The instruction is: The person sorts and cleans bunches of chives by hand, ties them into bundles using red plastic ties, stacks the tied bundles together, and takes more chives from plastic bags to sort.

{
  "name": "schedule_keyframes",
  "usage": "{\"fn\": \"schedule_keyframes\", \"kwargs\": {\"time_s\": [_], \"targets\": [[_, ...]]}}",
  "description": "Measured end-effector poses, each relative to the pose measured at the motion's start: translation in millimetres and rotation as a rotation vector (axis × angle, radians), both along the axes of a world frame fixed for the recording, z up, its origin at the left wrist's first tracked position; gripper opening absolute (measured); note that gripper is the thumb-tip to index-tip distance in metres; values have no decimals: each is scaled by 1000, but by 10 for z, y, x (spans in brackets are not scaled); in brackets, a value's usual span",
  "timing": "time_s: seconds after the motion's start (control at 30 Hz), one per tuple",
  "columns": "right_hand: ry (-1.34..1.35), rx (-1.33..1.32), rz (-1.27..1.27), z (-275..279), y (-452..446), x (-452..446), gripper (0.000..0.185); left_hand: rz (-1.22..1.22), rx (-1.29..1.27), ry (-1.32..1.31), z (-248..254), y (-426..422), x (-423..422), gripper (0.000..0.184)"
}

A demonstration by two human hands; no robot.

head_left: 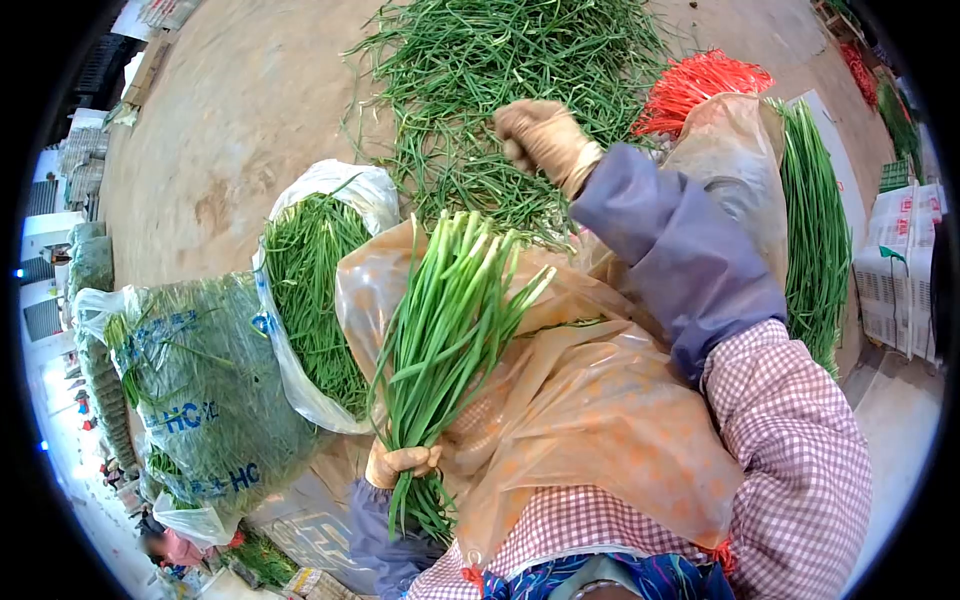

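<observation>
My left hand [402, 463], in a tan glove, is wrapped round the lower part of a bunch of green stalks [450, 310]. The pale cut ends point up and away from me, and the leafy tips hang below the fist. My right hand [545, 140], also gloved, is raised over the near part of a large heap of loose green stalks [510, 60]. Its fingers are curled, and whether anything is in them is too small to make out. A translucent orange-spotted plastic sheet [590, 420] covers my lap.
An open white bag of greens [320, 290] and a wrapped plastic bundle [210, 390] stand at the left. At the right are red ties [700, 88], a stack of long greens [812, 240] and a white crate [900, 270]. A person [178, 545] is far off at lower left.
</observation>
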State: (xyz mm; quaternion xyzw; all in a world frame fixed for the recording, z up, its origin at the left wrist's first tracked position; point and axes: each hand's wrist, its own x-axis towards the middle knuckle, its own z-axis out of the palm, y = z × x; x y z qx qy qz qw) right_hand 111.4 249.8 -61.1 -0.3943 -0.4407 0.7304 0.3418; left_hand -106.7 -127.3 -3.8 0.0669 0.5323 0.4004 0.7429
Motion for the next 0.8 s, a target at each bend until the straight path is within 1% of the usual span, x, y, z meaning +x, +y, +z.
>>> {"fn": "schedule_keyframes", "kwargs": {"time_s": [0.03,0.07,0.1,0.2,0.27,0.33,0.37,0.4,0.47,0.5,0.57,0.6,0.63,0.67,0.7,0.73,0.77,0.8], "targets": [[-35,-22,-18,12,52,72,19,36,71,-41,-62,-26,17,46],[-70,-44,-37,26,80,117,18,45,80,-60,-74,-46,21,45],[-128,-18,-2,102,19,138,15,52,89,-79,-57,-30,39,43],[1,-24,141,276,-335,206,13,64,135,-157,-17,47,125,38],[-21,224,152,436,-625,232,21,90,159,-152,21,71,186,38],[-159,430,259,713,-849,289,36,82,189,-163,-26,46,176,39],[-285,637,330,731,-878,271,51,74,206,-169,-44,47,175,39],[-464,871,398,687,-898,220,55,76,188,-141,-21,61,191,41],[-547,839,543,650,-929,102,46,77,154,-83,46,97,225,44],[-396,822,433,510,-990,58,38,70,165,-106,4,74,201,45],[-350,783,403,404,-992,-24,31,66,178,-152,-118,-37,147,49],[-327,763,388,380,-995,-44,28,103,201,-183,-122,-45,172,50],[-220,414,291,427,-1033,-2,18,139,224,-214,-128,-45,216,50],[-66,449,101,268,-924,20,13,173,249,-247,-134,-39,236,50],[-245,644,-45,218,-686,84,13,175,248,-274,-131,-30,235,49],[-267,534,-159,105,-454,169,16,179,248,-301,-120,-20,234,48],[-434,538,-202,119,-237,283,20,183,250,-327,-117,-12,227,47],[-826,645,-19,213,-65,457,32,167,250,-338,-129,-8,212,47]]}}
